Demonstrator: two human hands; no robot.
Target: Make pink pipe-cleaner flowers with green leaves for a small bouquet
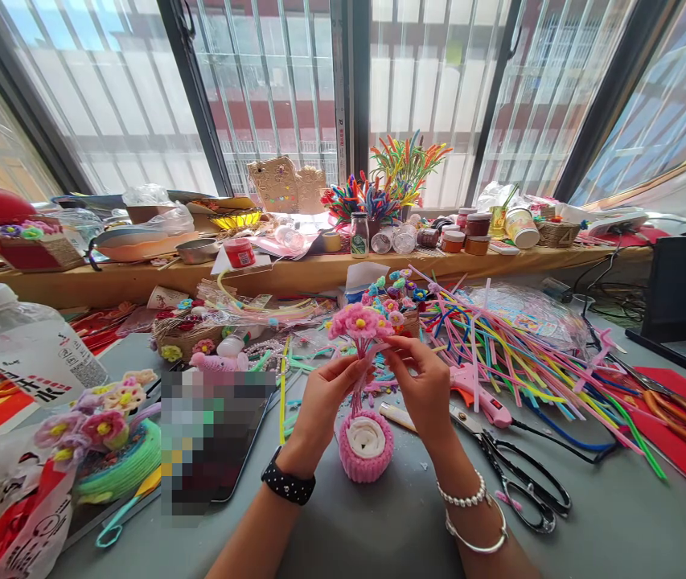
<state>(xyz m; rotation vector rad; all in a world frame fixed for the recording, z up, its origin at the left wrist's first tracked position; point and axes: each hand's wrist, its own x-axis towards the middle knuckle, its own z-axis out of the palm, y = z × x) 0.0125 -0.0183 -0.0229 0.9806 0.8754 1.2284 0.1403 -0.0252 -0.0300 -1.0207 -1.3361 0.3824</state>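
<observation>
A bunch of pink pipe-cleaner flowers (359, 322) with yellow centres stands upright in front of me, its thin pink stems (357, 394) running downward. My left hand (334, 386) pinches these stems just below the blooms. Close beside it, my right hand (421, 374) is closed at the fingertips on a thin pale pink strip (374, 351) that reaches across the stems. Beneath both hands sits a fuzzy pink pot (367, 466) with a white rolled filling (367, 438) in it. Whether the stem ends touch the filling, I cannot tell.
Black-handled scissors (523, 478) and a pink glue gun (484, 398) lie to the right, before a heap of pipe cleaners (536, 354). On the left are a tablet-like dark device (240, 466), a green flower pot (125, 466) and a plastic bottle (29, 346). A crowded ledge (294, 273) runs behind.
</observation>
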